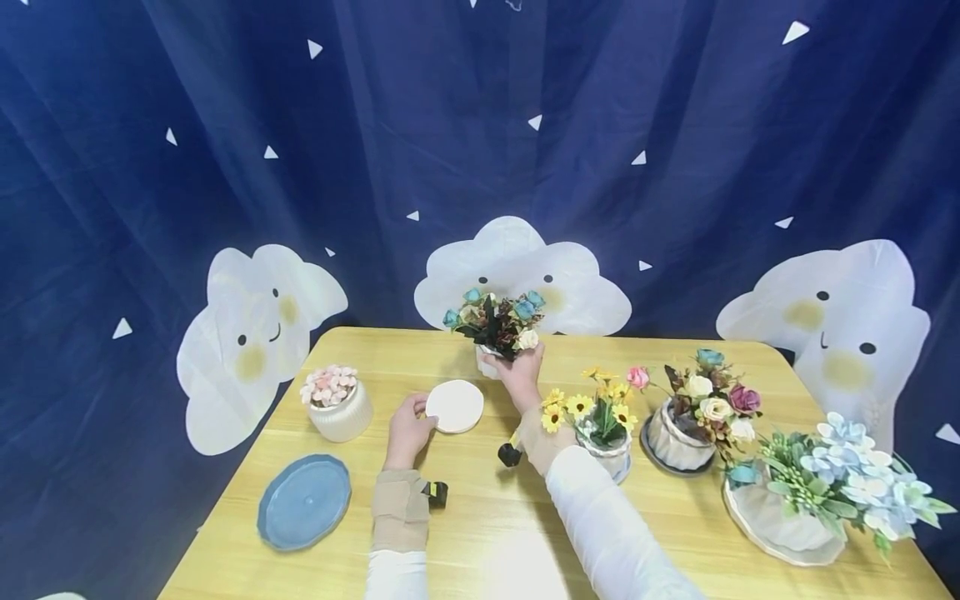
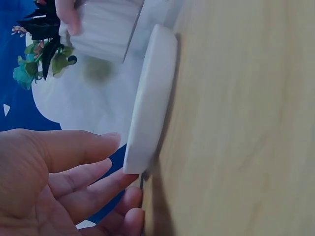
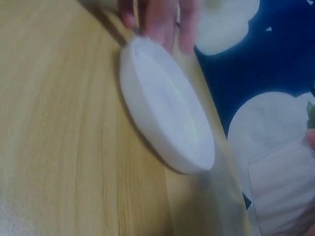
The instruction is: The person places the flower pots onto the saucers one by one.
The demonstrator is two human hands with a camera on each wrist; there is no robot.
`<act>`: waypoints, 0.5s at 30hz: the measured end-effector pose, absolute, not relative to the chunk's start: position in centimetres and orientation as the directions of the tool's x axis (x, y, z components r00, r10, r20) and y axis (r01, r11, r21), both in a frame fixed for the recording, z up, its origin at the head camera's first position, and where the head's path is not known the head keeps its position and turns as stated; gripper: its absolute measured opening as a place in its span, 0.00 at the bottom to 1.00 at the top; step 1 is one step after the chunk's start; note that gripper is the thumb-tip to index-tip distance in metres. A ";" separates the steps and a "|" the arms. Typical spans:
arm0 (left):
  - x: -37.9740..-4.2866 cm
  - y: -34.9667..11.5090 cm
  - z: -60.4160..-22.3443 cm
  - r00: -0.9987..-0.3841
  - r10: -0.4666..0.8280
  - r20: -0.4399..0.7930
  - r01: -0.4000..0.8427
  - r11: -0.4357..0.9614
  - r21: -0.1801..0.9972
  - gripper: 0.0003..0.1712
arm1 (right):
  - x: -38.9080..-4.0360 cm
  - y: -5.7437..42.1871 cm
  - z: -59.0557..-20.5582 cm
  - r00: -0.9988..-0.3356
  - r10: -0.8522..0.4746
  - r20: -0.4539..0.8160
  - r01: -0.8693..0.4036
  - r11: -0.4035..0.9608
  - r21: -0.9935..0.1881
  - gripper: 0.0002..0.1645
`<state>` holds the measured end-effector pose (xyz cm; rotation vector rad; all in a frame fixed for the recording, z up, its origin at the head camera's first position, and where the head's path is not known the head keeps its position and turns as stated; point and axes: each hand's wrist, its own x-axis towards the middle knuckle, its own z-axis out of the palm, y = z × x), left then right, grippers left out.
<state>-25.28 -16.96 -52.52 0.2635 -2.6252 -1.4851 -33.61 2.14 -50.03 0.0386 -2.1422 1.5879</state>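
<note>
Head view shows the right hand (image 1: 523,377) clamped on a pot (image 1: 487,364) above the desk (image 1: 472,517), while the left hand (image 1: 408,427), thumb and fingers apart, touches a saucer (image 1: 455,407).

White dish (image 3: 170,105) on the wooden surface (image 3: 64,123), left hand (image 3: 160,19) there at its twelve-o'clock end, white pot (image 3: 281,189) at four o'clock!

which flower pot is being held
The rearmost white pot, with teal and cream flowers: the right hand grips it; the other four pots stand untouched.
</note>
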 end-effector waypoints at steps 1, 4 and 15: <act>-25.2 -16.9 -52.5 -0.979 -0.206 0.004 -0.101 0.497 0.862 0.25 | -33.6 2.1 -50.0 -0.885 0.249 0.392 -0.302 0.334 -0.893 0.50; -25.2 -16.7 -52.3 -0.978 -0.206 -0.018 -0.117 0.481 0.869 0.25 | -33.7 2.0 -50.1 -0.882 0.246 0.403 -0.307 0.349 -0.885 0.50; -25.3 -16.1 -52.3 -0.973 -0.226 -0.041 -0.134 0.415 0.900 0.22 | -33.4 2.0 -49.8 -0.872 0.211 0.442 -0.348 0.369 -0.862 0.47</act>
